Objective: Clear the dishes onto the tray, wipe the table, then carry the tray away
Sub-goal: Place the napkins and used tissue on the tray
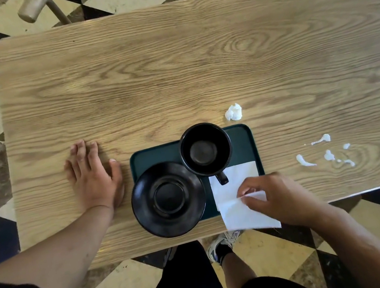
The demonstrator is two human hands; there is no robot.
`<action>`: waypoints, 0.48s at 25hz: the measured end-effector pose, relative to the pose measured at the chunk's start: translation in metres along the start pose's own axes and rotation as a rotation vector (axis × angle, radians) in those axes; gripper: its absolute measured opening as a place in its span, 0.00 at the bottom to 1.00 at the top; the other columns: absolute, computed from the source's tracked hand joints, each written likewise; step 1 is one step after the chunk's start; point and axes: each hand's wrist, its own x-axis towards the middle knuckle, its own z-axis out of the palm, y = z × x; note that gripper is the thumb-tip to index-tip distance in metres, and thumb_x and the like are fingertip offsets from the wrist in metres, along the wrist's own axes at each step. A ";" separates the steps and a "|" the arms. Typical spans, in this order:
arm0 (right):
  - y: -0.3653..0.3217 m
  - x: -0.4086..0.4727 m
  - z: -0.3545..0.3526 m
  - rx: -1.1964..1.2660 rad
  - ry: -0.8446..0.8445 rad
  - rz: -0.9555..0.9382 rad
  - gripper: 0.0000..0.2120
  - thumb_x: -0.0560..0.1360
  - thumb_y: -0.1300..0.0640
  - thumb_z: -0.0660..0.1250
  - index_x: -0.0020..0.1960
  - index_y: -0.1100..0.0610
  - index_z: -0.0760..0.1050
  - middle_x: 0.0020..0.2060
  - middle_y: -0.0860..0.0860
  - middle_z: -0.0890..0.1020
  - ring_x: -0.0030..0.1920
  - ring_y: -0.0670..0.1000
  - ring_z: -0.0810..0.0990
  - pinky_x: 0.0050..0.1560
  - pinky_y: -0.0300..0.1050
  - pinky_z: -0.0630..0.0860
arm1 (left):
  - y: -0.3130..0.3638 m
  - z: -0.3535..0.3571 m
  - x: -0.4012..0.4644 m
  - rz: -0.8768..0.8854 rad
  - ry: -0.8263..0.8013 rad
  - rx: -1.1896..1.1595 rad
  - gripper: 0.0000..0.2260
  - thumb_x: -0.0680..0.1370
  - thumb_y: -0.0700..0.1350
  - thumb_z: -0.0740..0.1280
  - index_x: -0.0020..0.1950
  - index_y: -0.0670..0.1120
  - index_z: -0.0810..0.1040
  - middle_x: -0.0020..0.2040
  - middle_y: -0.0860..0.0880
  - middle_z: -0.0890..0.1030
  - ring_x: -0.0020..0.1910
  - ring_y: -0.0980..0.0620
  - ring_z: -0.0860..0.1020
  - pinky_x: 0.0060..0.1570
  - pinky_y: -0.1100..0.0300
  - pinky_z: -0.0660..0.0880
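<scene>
Head view: napkin (238, 201) in right grip (265, 196)

I can read nothing here: no word, number, brand or sign shows on anything in front of me. The napkin (242, 208) under my right hand (273, 199) is plain white, the cup (206, 150) and saucer (168, 199) are bare black, the tray (153, 156) is unmarked dark green, and the table (171, 71) shows only wood grain. My shoe (222, 244) is too blurred to make out any mark.
</scene>
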 end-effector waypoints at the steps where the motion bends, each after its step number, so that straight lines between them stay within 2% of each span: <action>1: 0.001 0.007 0.002 -0.036 0.051 -0.003 0.05 0.78 0.52 0.68 0.51 0.44 0.82 0.47 0.36 0.85 0.49 0.37 0.83 0.51 0.40 0.79 | 0.000 0.001 0.000 -0.001 -0.001 -0.001 0.29 0.78 0.55 0.56 0.77 0.43 0.64 0.80 0.40 0.62 0.81 0.41 0.55 0.80 0.42 0.48; 4: 0.002 0.021 0.004 -0.103 0.124 0.011 0.05 0.78 0.50 0.70 0.53 0.46 0.83 0.48 0.38 0.86 0.45 0.31 0.79 0.45 0.26 0.72 | 0.000 0.002 0.000 -0.007 0.000 -0.003 0.29 0.78 0.55 0.56 0.77 0.44 0.64 0.80 0.41 0.61 0.81 0.42 0.54 0.80 0.43 0.47; 5: 0.002 0.024 0.004 -0.125 0.128 0.017 0.05 0.78 0.50 0.70 0.53 0.46 0.83 0.48 0.38 0.86 0.44 0.30 0.78 0.44 0.24 0.69 | 0.000 0.002 0.000 -0.006 0.000 -0.004 0.29 0.78 0.55 0.56 0.77 0.44 0.63 0.80 0.41 0.61 0.81 0.42 0.54 0.80 0.43 0.46; 6: 0.001 0.026 0.004 -0.136 0.136 0.018 0.05 0.78 0.50 0.70 0.53 0.46 0.83 0.48 0.38 0.86 0.44 0.30 0.78 0.45 0.26 0.71 | 0.000 0.002 0.000 -0.006 -0.002 -0.003 0.29 0.78 0.55 0.56 0.77 0.44 0.63 0.81 0.41 0.61 0.81 0.42 0.54 0.80 0.43 0.46; 8: -0.001 0.028 0.003 -0.125 0.163 0.012 0.05 0.78 0.51 0.71 0.52 0.48 0.83 0.47 0.40 0.85 0.47 0.36 0.80 0.49 0.36 0.76 | 0.000 0.001 0.000 -0.005 -0.002 -0.001 0.29 0.78 0.55 0.56 0.77 0.44 0.63 0.81 0.41 0.61 0.81 0.42 0.54 0.80 0.44 0.46; 12: -0.002 0.033 0.004 -0.150 0.245 -0.032 0.03 0.76 0.54 0.73 0.49 0.51 0.84 0.44 0.42 0.82 0.47 0.44 0.77 0.52 0.45 0.74 | -0.001 0.001 0.000 0.003 0.006 0.003 0.29 0.78 0.55 0.56 0.77 0.44 0.63 0.81 0.41 0.61 0.81 0.42 0.54 0.80 0.45 0.45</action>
